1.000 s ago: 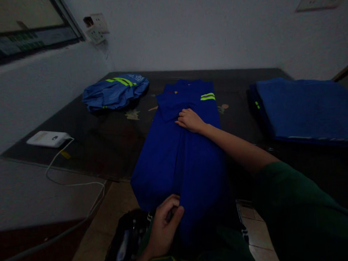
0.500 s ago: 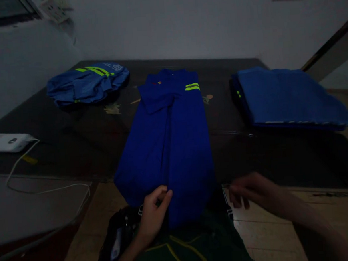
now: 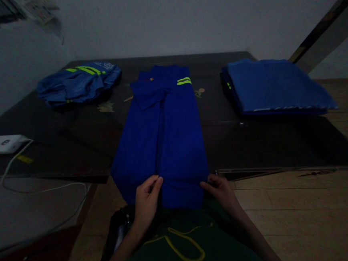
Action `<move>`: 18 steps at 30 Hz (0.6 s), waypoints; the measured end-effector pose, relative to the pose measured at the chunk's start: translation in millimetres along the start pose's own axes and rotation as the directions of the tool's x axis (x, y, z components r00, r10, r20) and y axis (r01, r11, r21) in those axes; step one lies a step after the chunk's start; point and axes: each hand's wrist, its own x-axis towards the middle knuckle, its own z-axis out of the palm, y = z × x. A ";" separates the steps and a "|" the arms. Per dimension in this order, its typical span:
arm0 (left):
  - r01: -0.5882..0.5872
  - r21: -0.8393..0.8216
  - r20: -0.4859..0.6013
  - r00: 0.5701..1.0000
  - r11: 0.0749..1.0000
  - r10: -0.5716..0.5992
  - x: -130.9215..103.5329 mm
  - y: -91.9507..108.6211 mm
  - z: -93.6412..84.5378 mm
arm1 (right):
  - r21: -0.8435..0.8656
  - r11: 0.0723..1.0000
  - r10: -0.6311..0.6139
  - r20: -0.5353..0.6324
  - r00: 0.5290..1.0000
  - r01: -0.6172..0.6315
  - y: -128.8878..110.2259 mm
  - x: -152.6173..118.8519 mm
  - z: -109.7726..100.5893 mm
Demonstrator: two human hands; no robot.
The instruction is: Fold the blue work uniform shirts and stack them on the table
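We pinch the blue short-sleeved shirt (image 3: 181, 130) near its hem, our left hand (image 3: 148, 201) at the inner fold and our right hand (image 3: 222, 191) at the right edge. The shirt lies lengthwise on the dark table (image 3: 274, 142), its hem past the near edge. To the left we see a crumpled blue garment (image 3: 77, 88) with yellow-green stripes and a white device (image 3: 2, 145) with a cable (image 3: 12, 161); to the right, a stack of folded blue garments (image 3: 274, 86).
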 end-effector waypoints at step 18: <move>0.049 0.168 0.193 0.978 0.985 -0.081 3.8 -57.6 17.3 | -0.231 0.973 0.026 0.074 0.997 -0.008 30.2 9.7 9.3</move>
